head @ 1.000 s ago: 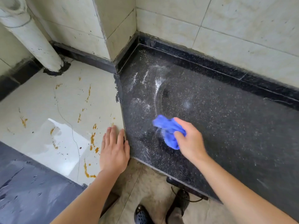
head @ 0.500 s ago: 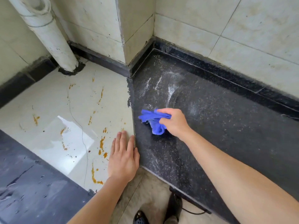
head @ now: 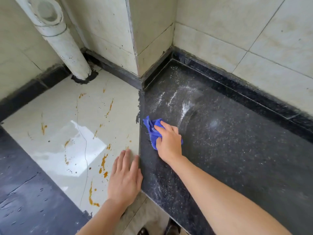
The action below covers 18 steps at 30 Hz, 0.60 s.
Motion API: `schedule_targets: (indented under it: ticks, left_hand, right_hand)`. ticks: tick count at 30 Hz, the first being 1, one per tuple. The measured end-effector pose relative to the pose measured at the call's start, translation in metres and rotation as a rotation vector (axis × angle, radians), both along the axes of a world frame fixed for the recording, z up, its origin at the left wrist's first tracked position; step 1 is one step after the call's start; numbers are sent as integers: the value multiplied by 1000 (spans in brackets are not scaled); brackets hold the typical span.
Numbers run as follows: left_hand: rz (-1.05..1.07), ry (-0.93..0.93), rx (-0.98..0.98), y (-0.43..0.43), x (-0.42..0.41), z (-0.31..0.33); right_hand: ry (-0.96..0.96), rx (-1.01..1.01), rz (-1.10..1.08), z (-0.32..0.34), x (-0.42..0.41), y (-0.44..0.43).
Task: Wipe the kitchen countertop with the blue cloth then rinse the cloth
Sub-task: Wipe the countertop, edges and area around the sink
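Note:
A bunched blue cloth (head: 151, 128) lies on the black speckled countertop (head: 228, 150), close to its left edge. My right hand (head: 169, 141) presses down on the cloth, fingers curled over it, covering its right half. White wet streaks mark the counter just beyond the cloth. My left hand (head: 124, 178) rests flat, fingers together, on the cream tiled surface (head: 67, 133) beside the counter's left edge, holding nothing.
The cream surface carries orange-brown stains (head: 103, 164) and a thin crack. A white pipe (head: 66, 48) rises at the back left. Tiled walls and a dark skirting (head: 254, 92) bound the counter. A dark slab (head: 25, 200) lies lower left. Shoes (head: 171, 226) show below.
My right hand has wiped the cloth from the counter's middle leftward and farther back, up to its left edge. My left hand stays flat in the same spot.

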<state>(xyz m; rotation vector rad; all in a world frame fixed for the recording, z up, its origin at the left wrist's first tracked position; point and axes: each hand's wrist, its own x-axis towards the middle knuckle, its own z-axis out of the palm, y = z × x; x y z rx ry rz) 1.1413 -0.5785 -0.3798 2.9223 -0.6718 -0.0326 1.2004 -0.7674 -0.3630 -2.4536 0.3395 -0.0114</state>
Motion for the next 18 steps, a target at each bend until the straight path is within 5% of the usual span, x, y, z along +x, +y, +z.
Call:
schedule_targets:
  ticks: [4,8,12,15,18]
  left_hand:
    - [87,5,-7,-26,31,15]
    - [152,40,-51,-64,73,16]
    - [224,109,-93,-91,101,7]
    - [233,83,-85,-94,105,-4]
    - [231,73,-78,-94,105,-7]
  right_hand:
    - [45,441,-98,35,36,-96]
    - [64,125,-330,16,12,-167]
    - [-18,-287,-289,-21,4,-92]
    - [-124,-267,-55,-22,41,-48]
    - [-46,69,166,-5,91,-60]
